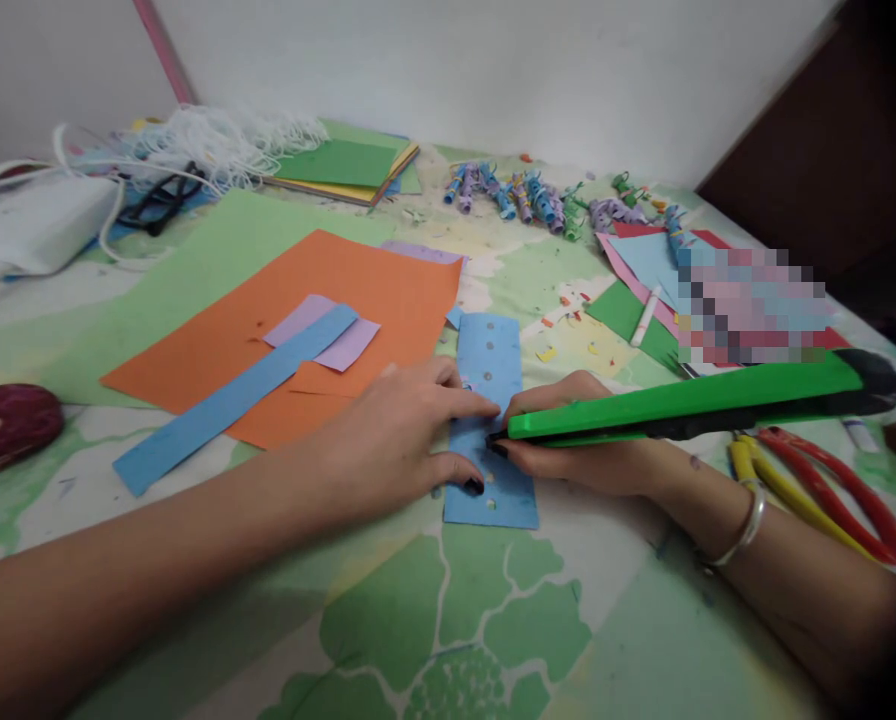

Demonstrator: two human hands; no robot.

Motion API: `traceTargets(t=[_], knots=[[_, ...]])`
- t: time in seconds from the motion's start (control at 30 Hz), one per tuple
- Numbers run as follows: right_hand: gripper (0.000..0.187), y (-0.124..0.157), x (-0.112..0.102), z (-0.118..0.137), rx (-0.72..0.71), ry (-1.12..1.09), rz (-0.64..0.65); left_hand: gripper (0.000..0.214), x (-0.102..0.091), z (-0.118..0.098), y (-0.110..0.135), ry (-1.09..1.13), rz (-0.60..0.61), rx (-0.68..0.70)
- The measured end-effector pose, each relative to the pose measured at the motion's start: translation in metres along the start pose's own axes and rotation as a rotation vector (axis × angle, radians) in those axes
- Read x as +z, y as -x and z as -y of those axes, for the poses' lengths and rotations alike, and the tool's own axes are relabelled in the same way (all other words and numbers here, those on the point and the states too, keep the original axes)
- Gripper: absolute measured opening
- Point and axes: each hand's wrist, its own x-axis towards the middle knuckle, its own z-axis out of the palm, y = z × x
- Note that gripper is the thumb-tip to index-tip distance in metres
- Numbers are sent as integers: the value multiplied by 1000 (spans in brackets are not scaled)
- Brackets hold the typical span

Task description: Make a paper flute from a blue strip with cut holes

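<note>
A small blue paper rectangle point(491, 370) with several punched holes lies on the patterned table cover in front of me. My left hand point(395, 430) rests flat on its left side, fingers stretched out and pressing it down. My right hand point(575, 440) grips a long green utility knife point(688, 405), whose tip touches the middle of the blue paper. A silver bangle point(744, 525) circles my right wrist.
An orange sheet point(388, 290) carries a long blue strip point(230, 400) and a lilac piece point(343, 345). Red-and-yellow scissors point(830, 490) lie at the right. Rolled paper curls point(523, 195), a stack of coloured sheets point(343, 165), white string point(215, 140) and a white marker point(647, 315) sit further back.
</note>
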Motion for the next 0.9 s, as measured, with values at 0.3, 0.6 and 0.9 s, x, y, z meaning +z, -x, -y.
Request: traceTargets(t=[0.3,0.6,0.9], knots=[[17,1,0,-1,-16,-45,-12,25,-4,2,-1,-138,80,56],[18,1,1,0,9,-5,-28,33,-3,5,-2,-136,97,64],[15,3,2,-1,19,20,-61,34,-5,8,2,-285,7,178]])
